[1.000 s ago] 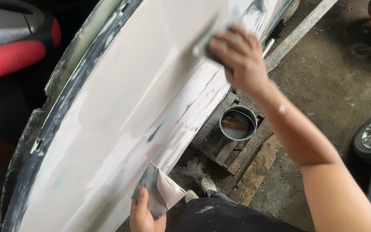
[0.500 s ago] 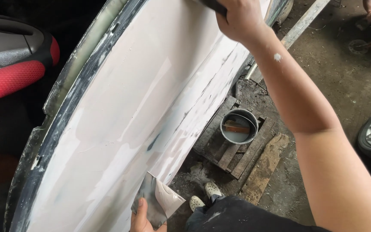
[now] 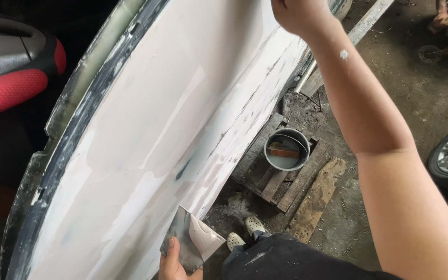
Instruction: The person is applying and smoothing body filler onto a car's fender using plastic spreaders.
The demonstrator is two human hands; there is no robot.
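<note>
Hands are working a smooth, curved white panel [image 3: 146, 129]: the left [image 3: 175, 264] is gripping a putty-smeared metal plate [image 3: 190, 241], the right [image 3: 299, 13] is closed at the top edge, its contents unseen. A grey bucket [image 3: 286, 149] is sitting on a wooden pallet [image 3: 278, 179] on the dirt floor [image 3: 390, 67].

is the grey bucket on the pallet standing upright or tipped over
Upright. The grey bucket sits on the wooden pallet with its round open mouth facing up, and a flat tool lies across the inside.

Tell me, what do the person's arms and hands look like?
Both are bare: no gloves or sleeves show. The right arm is long and bare to above the elbow, with a small white dab near the wrist. Only part of the left hand shows at the bottom edge.
</note>
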